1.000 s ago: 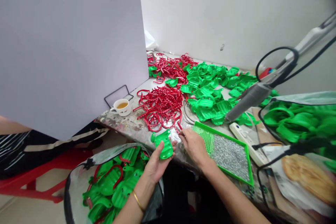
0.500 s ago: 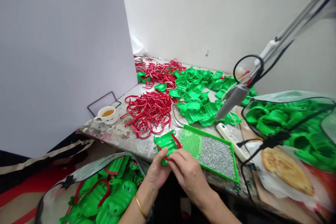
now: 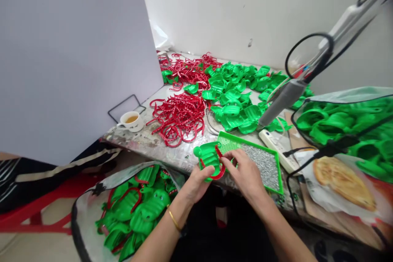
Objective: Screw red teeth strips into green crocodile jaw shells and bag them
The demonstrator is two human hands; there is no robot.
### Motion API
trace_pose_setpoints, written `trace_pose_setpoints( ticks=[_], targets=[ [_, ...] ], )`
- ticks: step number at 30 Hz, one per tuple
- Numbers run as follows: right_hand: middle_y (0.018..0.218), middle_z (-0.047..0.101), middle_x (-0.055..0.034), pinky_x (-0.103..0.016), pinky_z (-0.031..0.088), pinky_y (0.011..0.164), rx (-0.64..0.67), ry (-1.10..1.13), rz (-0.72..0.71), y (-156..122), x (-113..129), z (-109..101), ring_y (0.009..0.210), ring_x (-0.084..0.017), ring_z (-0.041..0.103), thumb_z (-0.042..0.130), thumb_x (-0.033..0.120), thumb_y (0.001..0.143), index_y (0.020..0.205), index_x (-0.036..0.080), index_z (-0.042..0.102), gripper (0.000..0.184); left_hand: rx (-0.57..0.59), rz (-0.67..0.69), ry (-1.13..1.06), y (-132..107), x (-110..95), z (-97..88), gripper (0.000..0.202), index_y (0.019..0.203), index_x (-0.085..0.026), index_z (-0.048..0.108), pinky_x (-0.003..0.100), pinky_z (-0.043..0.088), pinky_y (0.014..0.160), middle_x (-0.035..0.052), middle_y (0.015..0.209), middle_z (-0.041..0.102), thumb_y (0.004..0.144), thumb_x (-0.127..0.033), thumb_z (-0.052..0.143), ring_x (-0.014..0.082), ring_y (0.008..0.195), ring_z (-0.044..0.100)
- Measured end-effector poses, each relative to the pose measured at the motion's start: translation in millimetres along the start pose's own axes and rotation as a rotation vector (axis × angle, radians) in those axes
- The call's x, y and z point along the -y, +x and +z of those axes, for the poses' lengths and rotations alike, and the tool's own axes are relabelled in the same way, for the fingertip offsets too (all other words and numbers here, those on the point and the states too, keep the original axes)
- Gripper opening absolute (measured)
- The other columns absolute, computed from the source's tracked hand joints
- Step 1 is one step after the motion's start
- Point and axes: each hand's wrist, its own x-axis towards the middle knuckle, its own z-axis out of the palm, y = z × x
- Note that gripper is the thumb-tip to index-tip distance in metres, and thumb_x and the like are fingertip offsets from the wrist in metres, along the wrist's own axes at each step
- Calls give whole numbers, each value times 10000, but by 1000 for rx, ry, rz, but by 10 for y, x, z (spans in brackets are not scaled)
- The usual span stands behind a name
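My left hand (image 3: 195,185) cradles a green moulded plastic piece (image 3: 209,157), ridged on top with a rounded knob at its left end. A curved red plastic strip (image 3: 219,168) runs along the piece's edge, and my right hand (image 3: 244,172) pinches it with its fingertips. Part of the strip is hidden behind those fingers. Just beyond my right hand lies a green perforated tray (image 3: 250,141) holding small grey granules. My hands are over the table edge, in front of that tray.
Heaps of red strips (image 3: 178,118) and green pieces (image 3: 236,106) cover the table, with a tea cup (image 3: 130,121) to the left. Bags of green pieces (image 3: 135,208) (image 3: 344,127) flank me. A power strip (image 3: 276,149), flatbread (image 3: 344,182) and lamp arm (image 3: 282,102) stand right.
A second ago my right hand was apart from the green piece, with no red strip on it. Now the red strip lies along the piece, pinched by my right hand. The view has shifted slightly.
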Motion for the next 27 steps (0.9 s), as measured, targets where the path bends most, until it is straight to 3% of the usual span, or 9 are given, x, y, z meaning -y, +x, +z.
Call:
trace_pose_setpoints(
  ticks=[3,6,10,15,22,25,27],
  targets=[
    [853,644,12,-283,386,673,-27,11,60,6,11,-28,732,-158,594,548,403,849,806,246,646,190,9,22,-64,-16,23,-58,633,1159,-138,616,433,403,997,134,1129,661,667,-521,726,271,1032,622],
    [807,668,12,-271,412,690,-14,157,90,-21,14,-7,734,-160,611,554,400,842,796,230,648,200,21,35,-105,-42,32,-91,729,1179,-138,605,455,390,1012,145,1129,659,631,-609,698,300,1090,595],
    [771,677,18,-266,433,685,63,285,133,-84,22,59,709,-156,623,567,391,828,807,225,657,190,36,35,-77,-75,61,-79,717,1132,-136,640,450,353,1049,140,1146,654,610,-625,701,311,1164,545],
    [791,683,10,-292,422,713,44,242,193,-100,-29,123,741,-174,615,602,410,791,794,223,662,196,41,56,7,-95,107,-67,724,1135,-140,644,444,336,1058,138,1160,649,602,-627,709,312,1178,529],
    [770,677,-12,-294,426,707,70,348,217,-123,-113,220,730,-175,596,620,426,776,787,197,661,233,56,95,65,-95,143,-56,739,1138,-158,634,450,333,1050,124,1146,647,589,-647,703,322,1178,516],
    [774,672,-10,-287,428,714,52,415,206,-159,-87,195,735,-168,590,624,434,776,794,195,659,243,72,134,193,-99,103,-116,824,1181,-162,600,475,345,1036,135,1162,626,585,-730,631,333,1171,512],
    [789,671,-8,-283,428,718,32,449,200,-185,-95,153,748,-167,589,618,447,782,815,199,657,254,56,230,468,-92,-1,-206,888,1253,-179,539,479,331,1049,137,1209,589,546,-698,681,327,1187,492]
  ],
)
